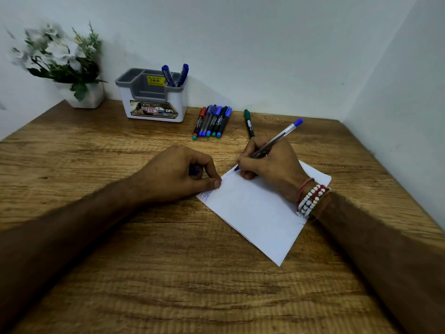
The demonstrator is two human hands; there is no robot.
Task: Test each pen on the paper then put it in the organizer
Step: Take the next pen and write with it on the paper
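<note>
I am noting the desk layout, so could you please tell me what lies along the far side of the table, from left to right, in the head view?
Flower pot → organizer → bundle of pens → lone green pen.

One organizer (154,109) stands on the desk (96,261), holding two blue pens (167,75). Beside it lie the loose pens (212,121), six as far as the overlapping barrels allow (caps red, blue, black). One green pen (248,122) lies apart. One clear pen (281,135) is in the right grip (269,165), and one blue cap (194,170) in the left grip (178,174). There is one paper (260,213) and one potted plant (72,68).
</note>
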